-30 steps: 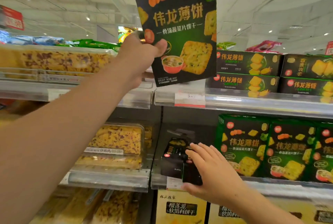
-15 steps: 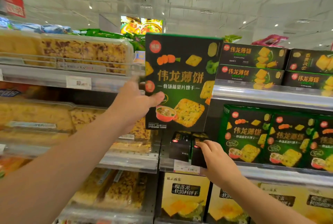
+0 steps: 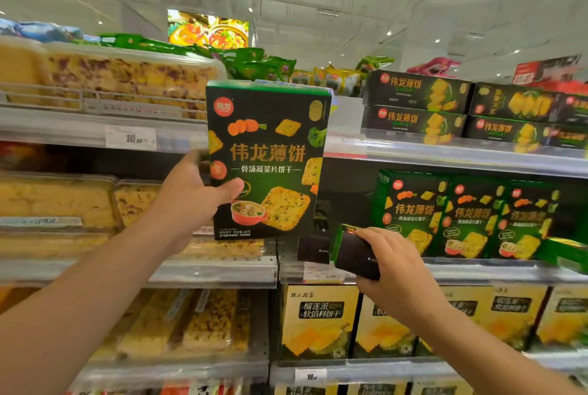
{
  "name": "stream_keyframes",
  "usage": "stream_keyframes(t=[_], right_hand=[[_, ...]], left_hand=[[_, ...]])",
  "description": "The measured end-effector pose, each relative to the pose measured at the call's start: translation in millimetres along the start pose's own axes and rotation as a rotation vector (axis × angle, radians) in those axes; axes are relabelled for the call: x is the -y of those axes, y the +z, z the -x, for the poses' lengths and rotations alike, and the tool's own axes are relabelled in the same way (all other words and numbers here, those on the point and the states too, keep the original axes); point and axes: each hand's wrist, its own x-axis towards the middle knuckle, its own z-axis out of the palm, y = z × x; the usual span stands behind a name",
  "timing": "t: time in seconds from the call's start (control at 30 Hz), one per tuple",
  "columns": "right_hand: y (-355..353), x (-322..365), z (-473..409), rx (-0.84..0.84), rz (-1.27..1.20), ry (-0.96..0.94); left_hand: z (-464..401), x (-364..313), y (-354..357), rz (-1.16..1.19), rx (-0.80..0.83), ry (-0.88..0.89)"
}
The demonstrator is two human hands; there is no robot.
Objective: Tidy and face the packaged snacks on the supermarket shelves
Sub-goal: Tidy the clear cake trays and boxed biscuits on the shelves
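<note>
My left hand (image 3: pixel 194 195) grips the left edge of a dark green cracker box (image 3: pixel 270 156), held upright and face-on in front of the shelves. My right hand (image 3: pixel 394 262) is closed on a second green-and-black box (image 3: pixel 353 251), tilted end-on and lifted just off the middle shelf lip. A third dark box (image 3: pixel 313 248) lies end-on on the shelf beside it. A row of matching upright cracker boxes (image 3: pixel 467 213) stands to the right on the same shelf (image 3: pixel 477 270).
Flat green boxes (image 3: pixel 416 105) are stacked on the top right shelf. Clear trays of yellow pastry (image 3: pixel 105 76) fill the left bays. Yellow durian-biscuit boxes (image 3: pixel 318 321) line the shelf below. Price tags (image 3: pixel 130 138) run along the shelf rails.
My left hand has lowered the big cracker box from overhead to chest level. My right hand has closed on the small end-on box and pulled it outward off the shelf.
</note>
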Motion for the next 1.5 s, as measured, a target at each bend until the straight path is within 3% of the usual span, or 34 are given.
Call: stream_keyframes(t=[0.3, 0.53, 0.67, 0.8, 0.93, 1.1, 1.3, 1.4, 1.5], right_hand=[[-131, 35, -30, -0.06, -0.159, -0.065], [-195, 39, -82, -0.305, -0.44, -0.144], [-192, 31, -111, -0.42, -0.524, -0.192], [-171, 28, -138, -0.447, -0.382, -0.178], [-143, 32, -165, -0.366, -0.158, -0.218], [-109, 25, -182, -0.224, -0.048, -0.242], [-82, 22, -187, -0.222, -0.07, -0.351], [-86, 22, -200, -0.276, -0.125, -0.268], [-97, 13, -220, -0.31, -0.341, -0.118]], left_hand=[[0, 7, -47, 0.056, 0.0, -0.081], [-2, 1, -68, 0.057, -0.024, -0.094], [-3, -6, -71, 0.032, -0.01, -0.094], [-4, -13, -67, 0.025, -0.013, -0.084], [-9, -17, -62, 0.036, -0.014, -0.076], [-15, -13, -54, 0.012, -0.04, -0.077], [-23, -5, -50, 0.003, -0.08, -0.082], [-26, -5, -45, 0.004, -0.089, -0.082], [-27, -5, -41, -0.005, -0.08, -0.096]])
